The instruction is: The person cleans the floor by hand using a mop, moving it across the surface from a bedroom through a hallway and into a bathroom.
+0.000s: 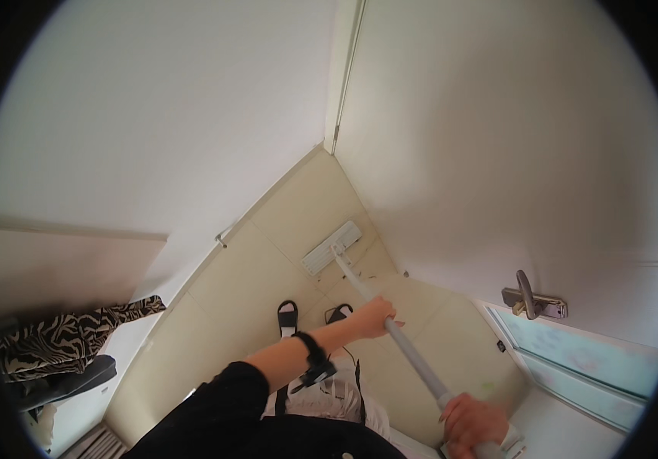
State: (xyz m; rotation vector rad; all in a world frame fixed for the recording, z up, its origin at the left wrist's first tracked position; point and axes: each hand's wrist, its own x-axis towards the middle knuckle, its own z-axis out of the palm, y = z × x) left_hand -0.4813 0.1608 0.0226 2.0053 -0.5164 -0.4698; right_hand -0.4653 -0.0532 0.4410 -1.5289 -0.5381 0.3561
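A flat mop with a long grey pole [417, 359] slants across the middle of the view. Its pale rectangular head [319, 257] lies flat on the tiled floor, in the narrowing corner between wall and door. Partway down the pole, my left hand [375, 317] is wrapped round it, with a black band on that wrist. Nearer to my body, my right hand [473, 425] grips the pole's upper part. Small dark bits of debris [371, 276] lie on the tiles beside the mop head.
A white door [512, 153] with a metal handle [532, 298] stands to the right. A small door stop [222, 241] juts from the left wall. Zebra-patterned fabric [61, 340] and a dark item hang or lie at lower left. My sandalled feet [288, 314] are behind the mop head.
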